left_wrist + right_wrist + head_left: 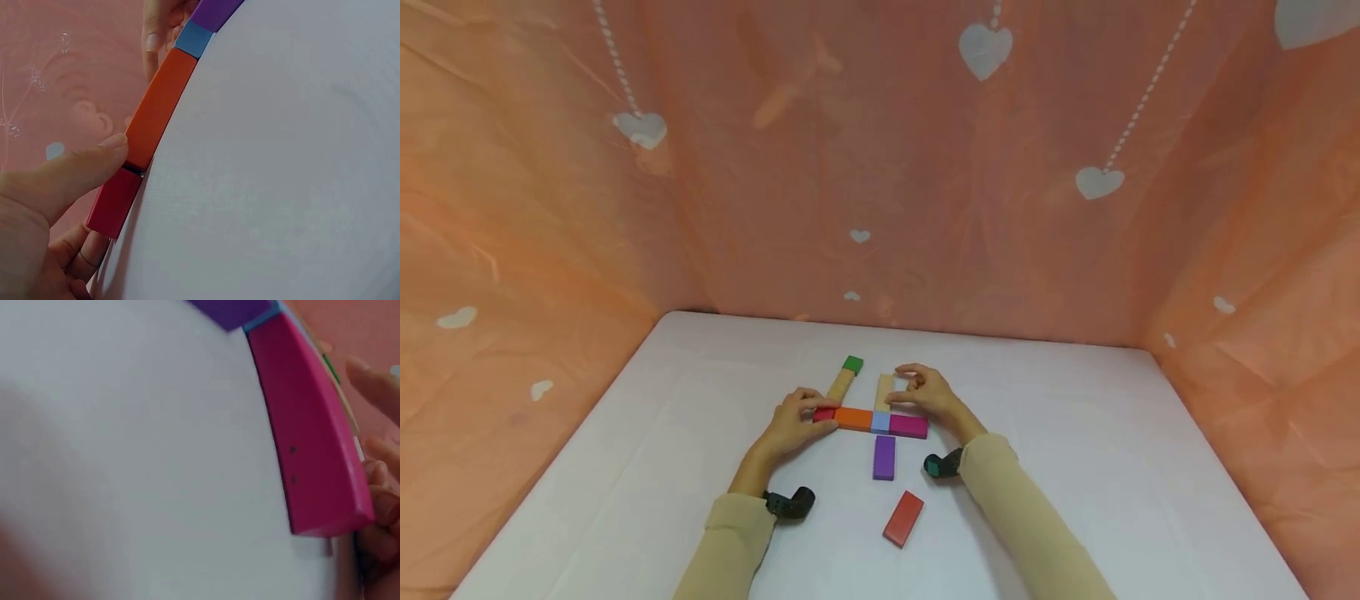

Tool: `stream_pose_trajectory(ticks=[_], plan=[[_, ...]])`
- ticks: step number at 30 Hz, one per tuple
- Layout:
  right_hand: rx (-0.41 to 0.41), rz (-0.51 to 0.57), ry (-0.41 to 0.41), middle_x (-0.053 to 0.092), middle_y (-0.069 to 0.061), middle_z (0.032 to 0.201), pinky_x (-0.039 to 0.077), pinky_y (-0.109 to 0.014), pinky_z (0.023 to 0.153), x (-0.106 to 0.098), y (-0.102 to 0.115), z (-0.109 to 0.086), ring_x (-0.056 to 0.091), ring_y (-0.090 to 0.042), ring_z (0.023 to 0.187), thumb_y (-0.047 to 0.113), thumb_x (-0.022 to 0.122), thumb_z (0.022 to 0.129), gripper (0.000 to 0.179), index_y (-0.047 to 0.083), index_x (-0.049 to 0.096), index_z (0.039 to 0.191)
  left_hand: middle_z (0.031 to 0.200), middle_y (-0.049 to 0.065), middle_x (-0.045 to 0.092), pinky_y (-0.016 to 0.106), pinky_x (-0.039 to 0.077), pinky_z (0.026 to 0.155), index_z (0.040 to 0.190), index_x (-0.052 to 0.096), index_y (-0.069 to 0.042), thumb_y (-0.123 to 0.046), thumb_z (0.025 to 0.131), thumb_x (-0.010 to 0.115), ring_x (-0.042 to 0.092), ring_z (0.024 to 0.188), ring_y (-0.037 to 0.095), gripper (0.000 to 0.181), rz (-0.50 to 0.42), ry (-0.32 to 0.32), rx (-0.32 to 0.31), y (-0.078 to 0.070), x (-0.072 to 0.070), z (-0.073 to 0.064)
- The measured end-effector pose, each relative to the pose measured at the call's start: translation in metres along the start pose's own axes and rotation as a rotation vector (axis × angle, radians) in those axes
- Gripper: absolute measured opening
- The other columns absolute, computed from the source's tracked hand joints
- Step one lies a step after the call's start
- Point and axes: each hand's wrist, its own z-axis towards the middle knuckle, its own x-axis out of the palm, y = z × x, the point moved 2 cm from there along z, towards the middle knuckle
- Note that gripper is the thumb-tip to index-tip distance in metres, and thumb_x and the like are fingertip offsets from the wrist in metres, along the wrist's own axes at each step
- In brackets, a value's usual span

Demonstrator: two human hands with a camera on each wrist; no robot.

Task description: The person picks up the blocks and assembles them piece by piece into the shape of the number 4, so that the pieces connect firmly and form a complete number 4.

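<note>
In the head view, my left hand (793,421) holds a small red block (824,414) with fingers on its far side and thumb on its near side. The left wrist view shows its thumb touching the edge of the orange block (160,106) close to the joint with the red block. My right hand (931,393) is beside an upright-lying cream block (884,392), thumb at its right edge and index finger extended near its far end. A light blue block (880,422) joins the orange block to a magenta block (908,427). Contact of the right fingertips is unclear.
A tan block (841,385) and a green block (853,364) run away from the red block. A purple block (884,457) lies below the light blue one, and a separate red-orange block (903,518) lies nearer. The white table (1060,500) meets curtains with hearts.
</note>
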Motion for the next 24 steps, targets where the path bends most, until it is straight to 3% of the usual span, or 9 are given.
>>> stream_pose_trajectory(ticks=[5, 11, 15, 24], plan=[[-0.068, 0.090, -0.057, 0.043, 0.004, 0.065, 0.033, -0.019, 0.052, 0.000, 0.003, -0.010, 0.038, -0.007, 0.057, 0.010, 0.075, 0.081, 0.049, -0.002, 0.057, 0.125, 0.116, 0.014, 0.056, 0.057, 0.030, 0.102, 0.114, 0.072, -0.013, -0.020, 0.083, 0.075, 0.047, 0.117, 0.032, 0.032, 0.003, -0.002, -0.009, 0.002, 0.002, 0.001], [-0.150, 0.081, -0.063, 0.045, 0.006, 0.065, 0.035, -0.016, 0.052, 0.003, 0.014, -0.027, 0.040, -0.001, 0.056, 0.007, 0.071, 0.083, 0.041, -0.006, 0.059, 0.120, 0.115, 0.014, 0.057, 0.056, 0.032, 0.101, 0.113, 0.072, -0.012, -0.018, 0.083, 0.075, 0.047, 0.115, 0.031, 0.032, 0.002, -0.008, 0.001, -0.002, 0.000, 0.003], [-0.173, 0.047, -0.036, 0.049, 0.006, 0.065, 0.036, -0.016, 0.056, 0.005, 0.018, -0.038, 0.042, 0.001, 0.058, 0.005, 0.071, 0.083, 0.039, -0.007, 0.061, 0.118, 0.116, 0.014, 0.056, 0.056, 0.035, 0.102, 0.114, 0.072, -0.012, -0.018, 0.083, 0.074, 0.047, 0.117, 0.031, 0.032, -0.019, -0.004, -0.001, -0.004, -0.001, 0.003], [-0.135, 0.023, 0.085, 0.057, 0.003, 0.067, 0.038, -0.016, 0.058, 0.012, 0.022, -0.063, 0.046, -0.002, 0.061, 0.007, 0.071, 0.084, 0.044, -0.008, 0.058, 0.124, 0.118, 0.014, 0.055, 0.056, 0.034, 0.102, 0.114, 0.072, -0.012, -0.018, 0.083, 0.074, 0.046, 0.118, 0.032, 0.032, -0.014, -0.003, -0.022, -0.003, -0.001, 0.001]])
